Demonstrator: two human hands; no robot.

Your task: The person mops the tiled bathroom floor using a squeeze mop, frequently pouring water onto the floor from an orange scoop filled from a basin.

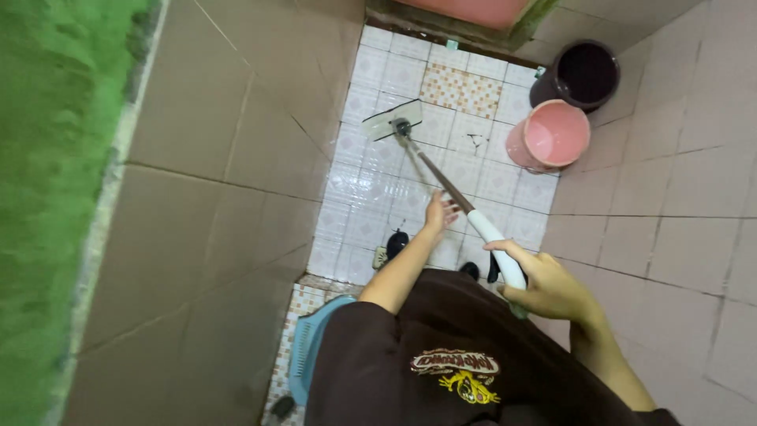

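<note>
Nearest me, the right hand (544,285) is wrapped tight round the white grip of the mop (461,197). Further along, the left hand (439,213) lies against the brown shaft with fingers spread loose, not closed. Beyond, the flat rectangular mop head (392,120) rests on glossy white floor tiles (363,197). Farthest off, a pink plastic bucket (550,136) stands touching a dark bucket (579,76).

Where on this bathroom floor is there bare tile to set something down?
Bare tile lies left of the mop head, along the brown wall, and between the mop handle and pink bucket. Crowded: the far right corner with the dark bucket, and around the feet.
</note>
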